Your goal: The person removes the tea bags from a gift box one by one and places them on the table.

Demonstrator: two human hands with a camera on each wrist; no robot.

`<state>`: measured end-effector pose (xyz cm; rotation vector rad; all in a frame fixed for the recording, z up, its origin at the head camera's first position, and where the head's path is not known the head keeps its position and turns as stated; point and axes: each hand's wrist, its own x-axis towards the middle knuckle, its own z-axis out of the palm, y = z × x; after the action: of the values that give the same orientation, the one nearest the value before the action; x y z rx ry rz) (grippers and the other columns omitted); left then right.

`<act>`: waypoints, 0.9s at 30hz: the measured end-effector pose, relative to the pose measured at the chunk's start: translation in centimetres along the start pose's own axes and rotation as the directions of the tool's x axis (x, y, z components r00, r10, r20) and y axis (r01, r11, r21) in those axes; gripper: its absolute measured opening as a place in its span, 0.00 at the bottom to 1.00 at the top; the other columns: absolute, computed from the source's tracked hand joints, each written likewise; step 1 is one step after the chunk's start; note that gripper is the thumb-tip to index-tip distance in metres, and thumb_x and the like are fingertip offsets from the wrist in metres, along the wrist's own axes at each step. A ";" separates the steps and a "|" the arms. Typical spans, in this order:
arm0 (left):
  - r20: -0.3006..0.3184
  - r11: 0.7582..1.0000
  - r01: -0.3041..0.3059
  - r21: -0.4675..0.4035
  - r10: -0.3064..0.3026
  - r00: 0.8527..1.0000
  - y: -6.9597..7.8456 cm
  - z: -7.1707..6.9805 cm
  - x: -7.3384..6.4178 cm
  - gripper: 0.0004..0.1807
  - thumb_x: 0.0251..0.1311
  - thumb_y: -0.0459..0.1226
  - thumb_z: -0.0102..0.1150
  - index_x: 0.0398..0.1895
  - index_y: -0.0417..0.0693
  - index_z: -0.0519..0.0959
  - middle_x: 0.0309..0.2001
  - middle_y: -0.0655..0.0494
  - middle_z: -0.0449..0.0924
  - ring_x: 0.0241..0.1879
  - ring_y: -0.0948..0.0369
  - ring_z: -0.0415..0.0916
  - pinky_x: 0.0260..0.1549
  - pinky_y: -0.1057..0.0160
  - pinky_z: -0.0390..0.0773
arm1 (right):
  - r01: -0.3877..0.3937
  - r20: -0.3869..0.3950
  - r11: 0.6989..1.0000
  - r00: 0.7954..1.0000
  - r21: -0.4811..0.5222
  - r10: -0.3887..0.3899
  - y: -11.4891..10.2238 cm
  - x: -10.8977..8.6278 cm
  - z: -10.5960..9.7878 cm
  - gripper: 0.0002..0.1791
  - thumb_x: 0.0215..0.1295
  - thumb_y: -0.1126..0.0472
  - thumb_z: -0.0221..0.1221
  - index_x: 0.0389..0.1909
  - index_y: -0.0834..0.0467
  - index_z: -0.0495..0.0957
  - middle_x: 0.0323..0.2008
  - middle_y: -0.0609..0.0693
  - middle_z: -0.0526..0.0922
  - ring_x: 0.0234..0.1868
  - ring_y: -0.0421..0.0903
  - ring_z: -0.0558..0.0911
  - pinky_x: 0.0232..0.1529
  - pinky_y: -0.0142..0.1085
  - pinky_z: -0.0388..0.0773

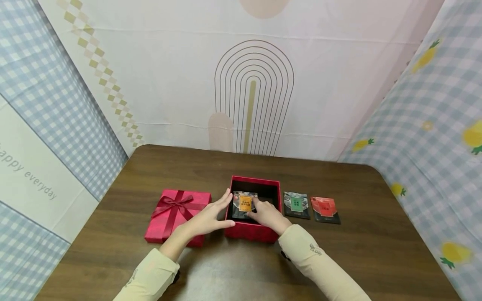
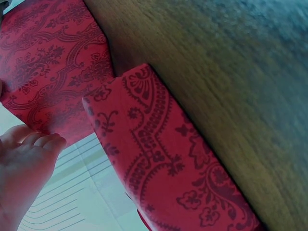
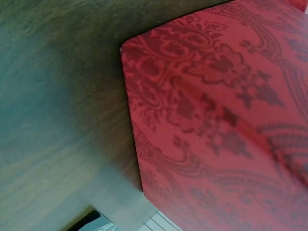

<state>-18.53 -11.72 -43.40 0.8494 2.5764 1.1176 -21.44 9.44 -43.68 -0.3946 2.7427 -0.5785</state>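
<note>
A red patterned gift box [image 1: 253, 232] stands uncovered, its dark inside facing up. Within its left part is a dark packet with an orange label [image 1: 245, 203]. My right hand [image 1: 268, 215] reaches over the front wall and holds that packet at its right edge between thumb and fingers. At the box's left rim my left hand [image 1: 210, 218] is spread, fingers extended and thumb apart by the front corner. The left wrist view shows this hand [image 2: 29, 154] beside the box wall [image 2: 53, 67]. The right wrist view mostly shows the patterned box wall [image 3: 216, 110].
The red lid with a ribbon bow [image 1: 180, 209] lies left of the box, partly under the left forearm. Right of the box lie a green-labelled packet [image 1: 296, 205] and a red-labelled packet [image 1: 325, 210]. The brown wooden table [image 1: 233, 267] meets patterned curtains behind.
</note>
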 end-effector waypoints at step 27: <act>0.016 1.000 0.021 -0.011 -0.021 1.000 0.0 -0.1 0.1 0.44 0.57 0.48 0.58 0.70 0.39 0.48 0.72 0.46 0.37 0.68 0.50 0.48 0.62 0.50 0.56 | 0.107 -0.143 0.990 0.985 0.091 -0.093 -0.2 0.1 -0.3 0.25 0.61 0.57 0.58 0.57 0.65 0.70 0.47 0.61 0.78 0.45 0.52 0.78 0.46 0.46 0.74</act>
<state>-18.61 -11.75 -43.33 0.8238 2.5580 1.1143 -21.54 9.33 -43.39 -0.4875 2.8238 -0.7919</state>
